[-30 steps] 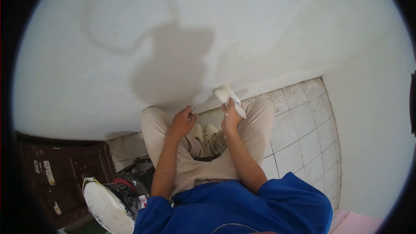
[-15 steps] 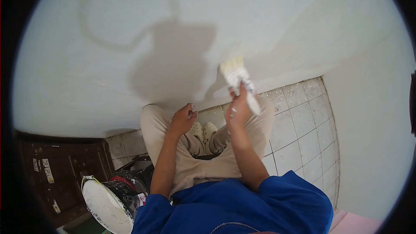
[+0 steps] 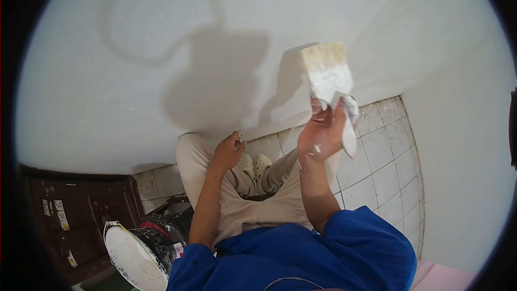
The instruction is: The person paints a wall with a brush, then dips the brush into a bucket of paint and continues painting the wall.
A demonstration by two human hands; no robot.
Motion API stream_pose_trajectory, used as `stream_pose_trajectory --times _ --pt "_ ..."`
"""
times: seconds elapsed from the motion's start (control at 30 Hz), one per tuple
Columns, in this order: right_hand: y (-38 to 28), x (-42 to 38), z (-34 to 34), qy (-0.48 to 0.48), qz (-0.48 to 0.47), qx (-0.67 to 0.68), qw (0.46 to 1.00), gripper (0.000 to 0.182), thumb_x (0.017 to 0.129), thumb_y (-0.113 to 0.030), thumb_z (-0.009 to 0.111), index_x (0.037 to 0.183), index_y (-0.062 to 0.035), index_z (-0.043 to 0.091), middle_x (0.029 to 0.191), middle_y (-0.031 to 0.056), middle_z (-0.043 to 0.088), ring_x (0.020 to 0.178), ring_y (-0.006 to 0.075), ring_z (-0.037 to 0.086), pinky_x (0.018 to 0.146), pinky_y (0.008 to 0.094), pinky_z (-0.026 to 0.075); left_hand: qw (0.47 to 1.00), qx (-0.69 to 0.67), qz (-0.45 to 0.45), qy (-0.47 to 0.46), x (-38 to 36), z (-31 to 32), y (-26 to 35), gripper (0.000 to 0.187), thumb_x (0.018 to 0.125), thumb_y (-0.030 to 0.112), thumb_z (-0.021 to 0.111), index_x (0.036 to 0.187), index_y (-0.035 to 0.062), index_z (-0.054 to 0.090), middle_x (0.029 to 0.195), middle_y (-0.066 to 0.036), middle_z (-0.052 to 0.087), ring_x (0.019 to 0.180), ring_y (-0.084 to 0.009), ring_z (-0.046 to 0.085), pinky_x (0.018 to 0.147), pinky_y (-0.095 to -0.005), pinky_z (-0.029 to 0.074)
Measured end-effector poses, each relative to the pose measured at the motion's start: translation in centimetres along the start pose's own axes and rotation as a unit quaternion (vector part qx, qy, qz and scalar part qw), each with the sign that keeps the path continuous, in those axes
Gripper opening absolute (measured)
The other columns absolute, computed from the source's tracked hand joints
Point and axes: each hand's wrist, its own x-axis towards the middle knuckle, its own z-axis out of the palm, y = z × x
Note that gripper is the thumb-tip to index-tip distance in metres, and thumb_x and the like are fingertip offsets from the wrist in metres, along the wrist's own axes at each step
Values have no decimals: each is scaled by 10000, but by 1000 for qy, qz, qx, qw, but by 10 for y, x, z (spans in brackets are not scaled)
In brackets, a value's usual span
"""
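My right hand (image 3: 320, 134) grips a wide paintbrush (image 3: 329, 78) coated in white paint, its bristles pointing up against the pale wall (image 3: 161, 37). My left hand (image 3: 227, 151) rests on my left knee with the fingers curled around a small object that I cannot identify. I am squatting in beige trousers and white clogs (image 3: 254, 164) close to the wall's base.
A bucket of white paint (image 3: 134, 256) stands at the lower left beside a dark wooden door (image 3: 59, 221). White floor tiles (image 3: 385, 167) speckled with paint run to the right. A second wall (image 3: 468, 156) closes the corner on the right.
My right hand has lifted the paintbrush from low near the floor line up the wall and toward me. My left hand has stayed on the knee.
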Motion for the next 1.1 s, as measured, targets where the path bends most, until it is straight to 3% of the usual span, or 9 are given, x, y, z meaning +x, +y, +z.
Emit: stream_pose_trajectory --times 0.1,0.17,0.27,0.57,0.67,0.73,0.9,0.97,1.1 --pt "61 -19 -23 78 69 -83 991 182 940 -69 611 1110 -3 602 1044 80 633 945 164 632 774 320 554 1000 -1 0 7 0 0 1 295 910 216 618 1099 -2 557 911 -192 664 835 -352 648 755 -429 498" --pt "127 -47 -105 -10 48 -247 968 235 932 -70 634 1152 -17 571 1110 79 622 991 185 624 800 351 563 1000 -1 -12 6 -1 0 1 297 913 219 616 1099 -4 556 907 -194 663 834 -356 647 753 -433 496" --pt "132 -69 -125 153 276 -197 928 156 933 -93 632 1055 4 630 1030 57 633 913 150 621 780 308 540 1000 9 -22 1 -5 -5 4 296 917 222 612 1099 -5 556 903 -198 665 835 -363 647 751 -437 495" --pt "17 -7 -11 22 46 -7 999 201 934 -57 612 1127 -8 581 1020 79 645 918 188 632 839 360 531 1000 3 4 12 -2 2 -6 299 911 236 614 1085 0 555 900 -198 667 838 -370 647 744 -440 496" --pt "26 -14 -12 -69 -100 -186 975 133 937 -62 616 1058 -5 616 1012 107 670 932 205 641 845 338 521 1000 7 -9 0 0 1 -2 298 909 233 615 1083 -1 554 899 -195 669 844 -371 649 743 -441 497" --pt "71 -22 -53 -153 -210 -442 859 98 933 -58 619 1011 -3 642 956 101 671 870 185 649 806 303 519 1000 4 -3 5 0 3 -3 302 909 233 617 1087 -2 555 895 -194 667 839 -370 647 742 -441 497" --pt "141 -62 -172 -141 76 -346 924 110 900 -74 660 966 14 662 850 71 641 711 130 621 633 274 487 1000 25 0 16 -7 0 -2 302 909 228 620 1092 -3 556 890 -187 665 836 -368 644 744 -441 497" --pt "120 -48 -155 -141 43 -412 899 112 896 -75 670 963 16 665 828 70 645 720 131 615 639 289 490 1000 22 -9 9 -4 -2 0 298 910 225 620 1092 -3 556 891 -184 665 837 -366 643 748 -440 498" --pt "48 -8 -60 -162 -244 -433 852 97 911 -85 662 935 8 672 775 84 652 730 184 624 683 321 492 1000 11 -5 -3 -3 1 -1 298 915 225 616 1094 -5 556 902 -183 665 840 -359 646 753 -432 501"
